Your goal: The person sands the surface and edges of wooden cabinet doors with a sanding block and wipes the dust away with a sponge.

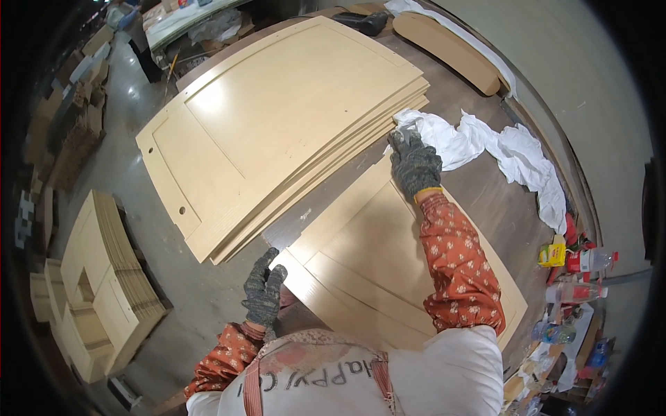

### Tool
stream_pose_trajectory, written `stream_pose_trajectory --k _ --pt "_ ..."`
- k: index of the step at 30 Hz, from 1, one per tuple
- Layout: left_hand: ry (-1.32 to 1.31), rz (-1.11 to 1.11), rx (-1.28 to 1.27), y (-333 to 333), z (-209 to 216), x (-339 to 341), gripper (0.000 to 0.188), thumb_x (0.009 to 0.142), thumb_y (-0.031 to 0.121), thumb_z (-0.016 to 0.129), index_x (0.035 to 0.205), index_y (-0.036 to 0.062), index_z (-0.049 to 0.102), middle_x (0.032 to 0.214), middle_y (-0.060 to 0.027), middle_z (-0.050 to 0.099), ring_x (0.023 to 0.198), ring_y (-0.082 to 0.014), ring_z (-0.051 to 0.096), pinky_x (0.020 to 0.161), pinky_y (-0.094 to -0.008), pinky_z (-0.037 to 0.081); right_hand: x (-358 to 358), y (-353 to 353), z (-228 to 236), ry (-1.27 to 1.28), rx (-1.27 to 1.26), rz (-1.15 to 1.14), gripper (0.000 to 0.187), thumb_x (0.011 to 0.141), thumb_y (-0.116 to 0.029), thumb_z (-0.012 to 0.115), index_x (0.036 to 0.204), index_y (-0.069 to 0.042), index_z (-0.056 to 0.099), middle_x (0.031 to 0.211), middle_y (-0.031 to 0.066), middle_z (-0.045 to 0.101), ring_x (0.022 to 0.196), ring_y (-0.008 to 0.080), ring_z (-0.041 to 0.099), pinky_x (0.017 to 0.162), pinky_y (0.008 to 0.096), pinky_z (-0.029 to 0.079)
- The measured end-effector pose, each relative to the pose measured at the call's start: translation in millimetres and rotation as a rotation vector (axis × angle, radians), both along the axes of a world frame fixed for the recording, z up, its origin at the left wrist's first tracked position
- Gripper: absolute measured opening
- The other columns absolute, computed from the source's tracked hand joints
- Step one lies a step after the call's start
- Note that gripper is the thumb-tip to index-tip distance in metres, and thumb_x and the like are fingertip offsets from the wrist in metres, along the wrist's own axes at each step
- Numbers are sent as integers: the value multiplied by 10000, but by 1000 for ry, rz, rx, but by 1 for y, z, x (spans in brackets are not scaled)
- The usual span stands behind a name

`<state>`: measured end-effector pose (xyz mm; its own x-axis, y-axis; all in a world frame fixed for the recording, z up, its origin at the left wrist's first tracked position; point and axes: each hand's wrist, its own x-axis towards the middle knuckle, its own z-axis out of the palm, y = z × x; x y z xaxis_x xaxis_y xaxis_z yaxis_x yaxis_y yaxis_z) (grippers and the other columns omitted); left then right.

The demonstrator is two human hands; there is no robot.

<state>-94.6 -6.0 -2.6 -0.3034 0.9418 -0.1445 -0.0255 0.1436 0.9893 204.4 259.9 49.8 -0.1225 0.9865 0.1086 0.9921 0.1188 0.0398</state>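
My left hand, in a dark grey knit glove, is at the left corner of a cream wooden panel with grooved lines. Its thumb lies over the panel's edge and its fingers run along the side, closed on it. My right hand, gloved alike, reaches over the panel's far end beside a crumpled white cloth. The right fingers are curled and bent together; what they hold, if anything, is too small to make out. Part of the panel is hidden under my right arm and my body.
A stack of larger cream panels lies just beyond, on the brown table. A curved tan board sits at the far right. Several plastic bottles crowd the right edge. More stacked panels stand on the floor at left.
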Motion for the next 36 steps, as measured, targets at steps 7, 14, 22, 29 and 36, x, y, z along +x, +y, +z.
stream_pose_trajectory --k 7,14,22,29,36 --pt "1199 -109 414 26 54 9 394 842 209 680 1205 59 642 1180 -191 605 1092 -381 570 930 -489 457 -19 -21 -5 -173 49 70 455 964 -396 451 1395 -254 494 1385 143 520 1127 394 558 855 548 459" --pt "1223 -229 549 46 26 34 418 848 214 676 1228 46 629 1208 -220 603 1105 -401 577 953 -502 456 33 31 -18 -116 -1 71 457 954 -349 452 1398 -246 490 1352 170 541 1165 329 573 937 514 464" --pt "1125 -240 583 49 29 36 352 866 118 646 1214 65 646 1193 -218 626 1097 -389 602 941 -473 478 48 -1 -9 67 244 66 398 942 -362 508 1194 -69 604 1136 185 637 895 360 650 673 519 497" --pt "1147 -214 633 46 20 31 332 884 142 606 1202 54 637 1202 -212 613 1043 -383 614 894 -479 492 -2 -67 -31 45 86 282 507 918 -311 519 1416 -226 479 1499 189 384 1080 418 557 937 570 423" --pt "1164 -219 633 51 24 30 367 881 95 592 1240 23 614 1210 -222 622 1081 -389 607 939 -477 475 -16 -88 -7 -140 78 252 476 934 -261 442 1408 -261 481 1507 177 365 1165 418 499 907 557 422"
